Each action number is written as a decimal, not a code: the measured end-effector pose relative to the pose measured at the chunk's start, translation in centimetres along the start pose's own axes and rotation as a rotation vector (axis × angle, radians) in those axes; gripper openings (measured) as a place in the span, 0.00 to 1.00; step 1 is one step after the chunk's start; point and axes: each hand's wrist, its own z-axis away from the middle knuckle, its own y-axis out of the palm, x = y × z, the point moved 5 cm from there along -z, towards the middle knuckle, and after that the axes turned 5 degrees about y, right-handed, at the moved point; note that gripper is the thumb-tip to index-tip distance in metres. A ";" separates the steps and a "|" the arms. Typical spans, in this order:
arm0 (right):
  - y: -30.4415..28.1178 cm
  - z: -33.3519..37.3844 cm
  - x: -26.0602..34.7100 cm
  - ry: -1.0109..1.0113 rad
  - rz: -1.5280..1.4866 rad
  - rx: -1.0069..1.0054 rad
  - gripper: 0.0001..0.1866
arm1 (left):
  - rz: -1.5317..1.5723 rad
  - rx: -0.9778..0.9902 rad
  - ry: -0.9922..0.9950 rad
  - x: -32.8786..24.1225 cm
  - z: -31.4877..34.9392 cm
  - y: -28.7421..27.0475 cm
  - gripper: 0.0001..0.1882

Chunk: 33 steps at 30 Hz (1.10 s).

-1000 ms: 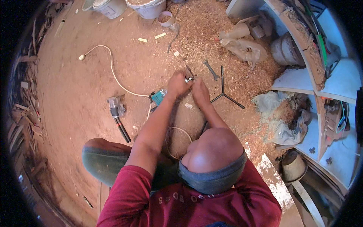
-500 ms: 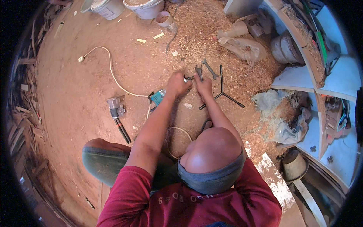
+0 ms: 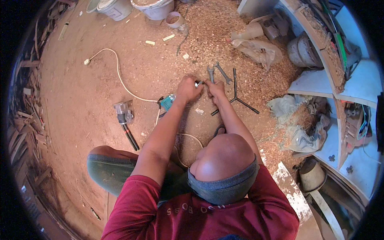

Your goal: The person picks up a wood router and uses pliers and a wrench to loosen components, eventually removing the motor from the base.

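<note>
- Teal plastic marks the power tool [image 3: 168, 102] lying on the dirt floor [image 3: 80, 92], just left of the left hand [image 3: 189, 89].
- The left hand is closed in a fist around a small metal part [image 3: 198, 83] of the tool; only a bright tip shows between the two hands.
- The right hand [image 3: 216, 89] meets it from the right, fingers pinched together at that same metal part; what the fingers hold beyond it cannot be told.
- Two spanners [image 3: 218, 73] lie on the sawdust just beyond the hands, with a three-armed black wrench [image 3: 236, 96] beside the right hand.
- A white cord [image 3: 118, 74] runs from the tool across the floor to a plug.
- A second small machine [image 3: 123, 114] with dark handles lies well apart to the left.
- White buckets [image 3: 154, 8] stand at the far edge.
</note>
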 end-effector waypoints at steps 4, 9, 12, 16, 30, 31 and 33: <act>0.3 1.0 0.6 -0.071 0.058 0.098 0.14 | 0.019 -0.003 -0.048 0.0 0.4 -0.5 0.20; -2.4 1.8 2.5 -0.891 0.602 -0.238 0.17 | 0.020 -0.020 -0.072 -2.0 -0.2 -0.5 0.21; -1.2 5.1 1.9 -0.713 0.543 -0.130 0.22 | 0.021 -0.014 -0.097 -0.4 0.5 -0.9 0.21; -0.2 6.3 2.2 -0.587 0.733 -0.079 0.18 | 0.051 -0.024 -0.010 -0.8 0.4 -1.1 0.20; 0.8 6.7 2.1 -0.699 0.974 -0.021 0.12 | 0.017 -0.049 -0.017 -1.5 0.4 -1.4 0.21; 1.0 7.0 2.3 -0.699 0.968 -0.027 0.12 | 0.012 -0.057 -0.008 -1.2 0.5 -1.4 0.21; 0.8 7.8 2.7 -0.688 0.957 -0.047 0.11 | 0.007 -0.062 0.016 -1.1 0.6 -1.3 0.21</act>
